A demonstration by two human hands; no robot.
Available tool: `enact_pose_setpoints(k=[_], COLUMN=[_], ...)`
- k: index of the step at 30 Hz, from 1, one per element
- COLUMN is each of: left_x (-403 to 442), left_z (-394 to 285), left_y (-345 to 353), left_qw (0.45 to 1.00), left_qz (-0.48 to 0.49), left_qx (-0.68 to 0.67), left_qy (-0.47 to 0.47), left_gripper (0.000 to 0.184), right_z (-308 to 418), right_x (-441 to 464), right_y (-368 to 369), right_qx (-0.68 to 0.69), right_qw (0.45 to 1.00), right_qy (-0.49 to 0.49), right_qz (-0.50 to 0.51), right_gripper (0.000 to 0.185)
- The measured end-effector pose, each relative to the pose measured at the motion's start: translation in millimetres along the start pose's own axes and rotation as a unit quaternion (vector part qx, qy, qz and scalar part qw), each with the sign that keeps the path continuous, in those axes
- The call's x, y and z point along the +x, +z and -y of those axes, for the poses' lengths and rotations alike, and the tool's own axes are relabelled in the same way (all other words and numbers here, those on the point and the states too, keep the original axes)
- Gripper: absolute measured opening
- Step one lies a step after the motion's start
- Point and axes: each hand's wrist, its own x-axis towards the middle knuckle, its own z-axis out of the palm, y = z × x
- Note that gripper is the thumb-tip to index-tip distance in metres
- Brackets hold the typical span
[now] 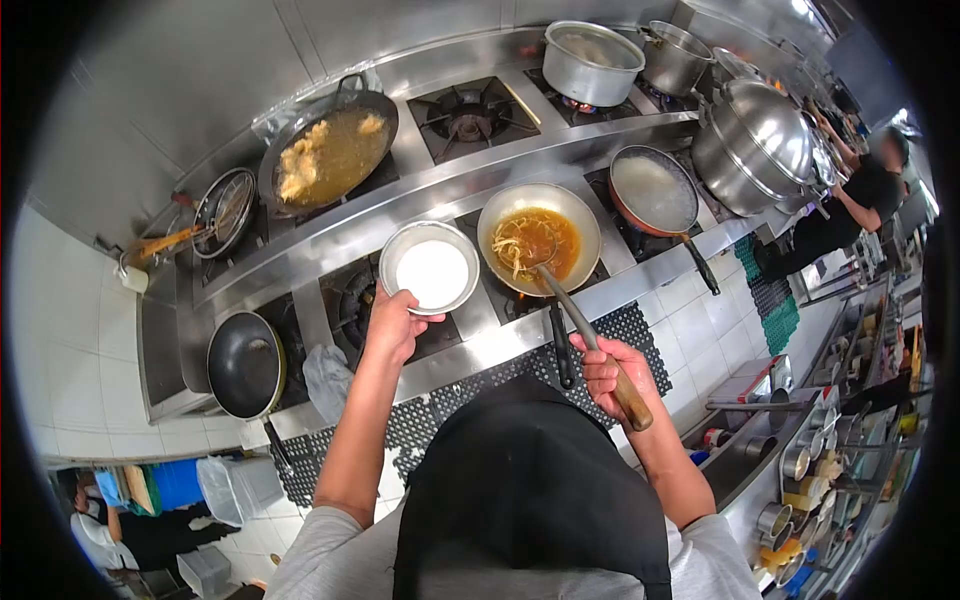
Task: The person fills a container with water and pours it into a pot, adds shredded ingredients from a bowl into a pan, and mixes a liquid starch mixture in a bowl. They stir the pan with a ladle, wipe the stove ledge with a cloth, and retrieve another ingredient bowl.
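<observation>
My left hand (398,322) grips the rim of a metal bowl (432,270) that holds a white substance, above the front burners. In my right hand (612,375) is the wooden handle of a ladle (580,322). The ladle's head rests in a light-coloured pan (490,215), among noodle-like strips in orange-brown liquid (555,240). That pan sits on a front burner, just right of the bowl, and its black handle points toward me beside my right hand.
Frying pieces sit in a dark wok (380,112) at the back left. A red pan (628,215), a large pot (590,78) and a steamer (745,150) stand to the right. A black pan (240,360) is at the front left. People are at both sides.
</observation>
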Motion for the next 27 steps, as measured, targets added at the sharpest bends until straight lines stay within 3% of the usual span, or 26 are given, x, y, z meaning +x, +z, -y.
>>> enact_pose_setpoints(k=[5, 12, 19, 24, 27], left_x=[32.1, 57.4, 72.8, 84.6, 88.2], left_z=[-7.9, -17.0, -21.8, -14.4, -12.5], left_y=[27.6, 68.3, 99.8, 116.6, 126.7], left_qw=[1.000, 0.998, 0.997, 0.994, 0.990], left_qz=[-0.001, 0.011, 0.018, 0.032, 0.034], left_qx=[0.018, 0.060, 0.075, 0.090, 0.119], left_qy=[0.001, 0.020, 0.025, 0.052, 0.063], left_gripper=[0.068, 0.075, 0.075, 0.075, 0.077], right_z=[1.0, 3.6, 5.2, -1.7, 1.7], right_x=[-10.8, -21.9, -51.9, -89.1, -107.9], right_y=[16.2, 34.2, 40.5, 32.6, 19.7], right_qx=[-0.168, -0.420, -0.573, -0.673, -0.790], right_qw=[0.979, 0.865, 0.761, 0.668, 0.542], right_qy=[-0.084, -0.207, -0.199, -0.177, -0.149], right_qz=[-0.083, -0.179, -0.230, -0.263, -0.245], right_gripper=[0.036, 0.030, 0.025, 0.030, 0.042])
